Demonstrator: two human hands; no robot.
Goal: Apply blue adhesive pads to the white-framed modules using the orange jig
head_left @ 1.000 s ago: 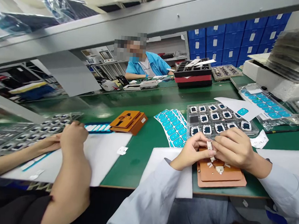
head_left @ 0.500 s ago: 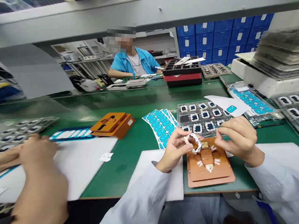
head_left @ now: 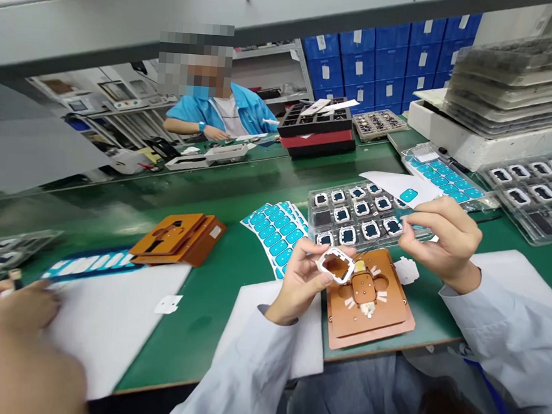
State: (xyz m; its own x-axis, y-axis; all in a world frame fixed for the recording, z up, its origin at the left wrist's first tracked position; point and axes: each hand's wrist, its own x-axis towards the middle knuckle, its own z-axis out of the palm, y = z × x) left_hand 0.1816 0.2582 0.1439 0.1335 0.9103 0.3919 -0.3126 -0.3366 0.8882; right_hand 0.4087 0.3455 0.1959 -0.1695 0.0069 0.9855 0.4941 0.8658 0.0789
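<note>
Your left hand (head_left: 302, 279) pinches the white square frame (head_left: 337, 265) just above the orange jig (head_left: 368, 302) near the surface's front edge — your right hand (head_left: 439, 237), fingers pressed together, hovers over the parts tray (head_left: 360, 213).

1. Green-topped surface (head_left: 239, 192), long, runs L–R across the room; a second bench behind it.
2. Grey shelf beam (head_left: 184, 30) overhead, spanning the full width.
3. Back wall: stacked blue storage bins (head_left: 362, 61) w/ white labels.
4. Metal racking (head_left: 121, 127) behind the far bench, left side.
5. Light: bright, even, glare on the green top.
</note>
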